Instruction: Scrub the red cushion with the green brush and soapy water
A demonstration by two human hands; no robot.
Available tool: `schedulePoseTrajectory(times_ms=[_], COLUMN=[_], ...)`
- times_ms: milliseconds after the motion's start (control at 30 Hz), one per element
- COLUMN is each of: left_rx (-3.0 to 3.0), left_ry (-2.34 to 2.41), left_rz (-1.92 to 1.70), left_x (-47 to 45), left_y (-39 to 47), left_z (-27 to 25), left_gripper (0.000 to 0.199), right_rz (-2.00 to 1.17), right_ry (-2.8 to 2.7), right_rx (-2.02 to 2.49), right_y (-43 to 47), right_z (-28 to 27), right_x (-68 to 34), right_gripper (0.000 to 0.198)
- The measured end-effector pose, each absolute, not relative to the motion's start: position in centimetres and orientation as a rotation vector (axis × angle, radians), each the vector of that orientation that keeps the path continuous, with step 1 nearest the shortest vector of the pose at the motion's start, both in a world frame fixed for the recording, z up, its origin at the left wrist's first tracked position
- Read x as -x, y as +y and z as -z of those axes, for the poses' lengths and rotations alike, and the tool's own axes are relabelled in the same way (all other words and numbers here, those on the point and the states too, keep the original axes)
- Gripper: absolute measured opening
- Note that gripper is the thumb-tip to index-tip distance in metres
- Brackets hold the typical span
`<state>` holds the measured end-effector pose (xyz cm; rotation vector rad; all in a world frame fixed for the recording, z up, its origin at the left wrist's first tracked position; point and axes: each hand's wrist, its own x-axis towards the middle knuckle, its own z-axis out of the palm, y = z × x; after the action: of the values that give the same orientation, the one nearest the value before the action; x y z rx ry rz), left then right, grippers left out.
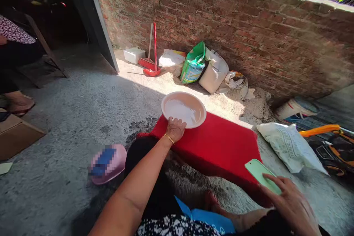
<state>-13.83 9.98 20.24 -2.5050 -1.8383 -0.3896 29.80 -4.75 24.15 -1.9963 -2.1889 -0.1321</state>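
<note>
My left hand (176, 129) grips the near rim of a pale pink-beige basin (199, 97), fingers curled over the edge. Whitish, cloudy liquid seems to lie in the basin, which rests at the far left end of a red cloth-covered bench (221, 140). At the bench's right end, my right hand (293, 197) is closed on a light green flat oblong (258, 171) with rounded corners and a small hole near its far end. The underside of this green piece is hidden, so I cannot tell its kind.
A pink tub (120, 158) with a pixelated blue item stands on the floor to the left. Sacks (193, 62), a red broom and dustpan (152, 72) line the brick wall. A white sack (284, 145) and orange-black machine (329, 151) are right. Another person's foot (20, 103) shows left.
</note>
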Motion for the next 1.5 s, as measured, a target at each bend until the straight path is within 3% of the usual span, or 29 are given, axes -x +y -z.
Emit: schedulePoseTrajectory(times_ms=[233,433,567,733,833,1067,1200,1367,1500], left_rx=[2.486,2.49,2.495,2.511,2.507,2.474,2.449,2.45,2.455], left_ry=[-1.772,-1.711,-1.716,-1.7,-1.694,-1.653,-1.604,-1.598,-1.666], left_rz=[0.382,0.363,0.314,0.294,0.306,0.432,0.467,0.448,0.368], left_x=[14.2,14.5,14.5,14.5,14.7,15.5,15.6,15.4,14.6], left_y=[9.8,10.0,9.9,9.8,9.9,10.0,10.0,9.9,9.5], left_z=[-19.8,-20.4,-20.6,-20.7,-20.7,-20.3,-19.9,-20.0,-20.9], left_gripper=[0.022,0.024,0.025,0.024,0.024,0.027,0.026,0.025,0.026], right_rz=[-0.108,-0.363,-0.412,-0.18,-0.138,-0.382,-0.487,-0.35,0.073], right_ry=[-2.569,-2.715,-2.654,-2.425,-2.386,-2.356,-2.366,-2.161,-1.879], right_rx=[1.665,1.516,1.772,2.248,2.159,1.989,2.071,2.656,2.963], right_y=[2.5,5.3,6.0,5.7,6.4,11.3,11.8,8.7,6.6], right_z=[-23.4,-21.5,-21.1,-22.3,-22.3,-19.0,-18.9,-22.2,-24.1], right_x=[-12.8,-4.3,-8.9,-17.9,-17.4,-8.8,-14.1,-27.9,-32.9], right_gripper=[0.033,0.04,0.038,0.033,0.034,0.04,0.045,0.041,0.037])
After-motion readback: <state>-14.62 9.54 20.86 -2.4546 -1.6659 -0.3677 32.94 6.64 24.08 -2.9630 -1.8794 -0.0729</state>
